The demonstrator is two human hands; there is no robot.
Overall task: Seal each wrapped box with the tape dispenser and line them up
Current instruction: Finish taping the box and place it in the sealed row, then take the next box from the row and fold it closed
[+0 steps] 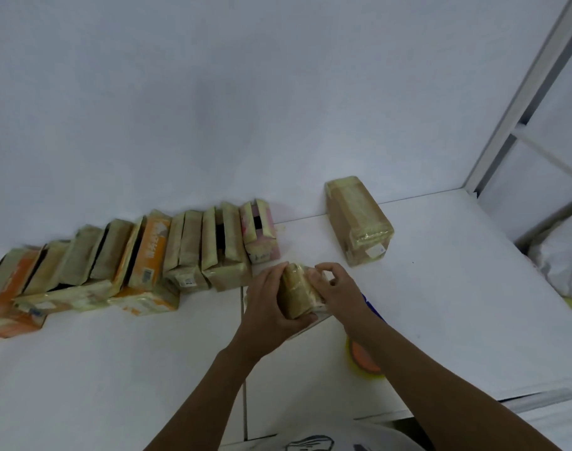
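Observation:
A small brown wrapped box (298,292) stands on the white table in front of me, held between both hands. My left hand (269,304) grips its left side with fingers curled round it. My right hand (338,286) pinches the wrapping at its top right edge. A row of wrapped boxes (141,255) leans along the wall to the left, brown, orange and one pink. One more brown wrapped box (359,221) lies alone at the back right. The tape dispenser (364,354), yellow and orange with a blue part, lies mostly hidden under my right forearm.
The white table (441,304) ends at its right edge near a white metal shelf frame (519,118). A white bag (558,258) sits beyond that edge. Two wrapped boxes (92,299) lie flat in front of the row.

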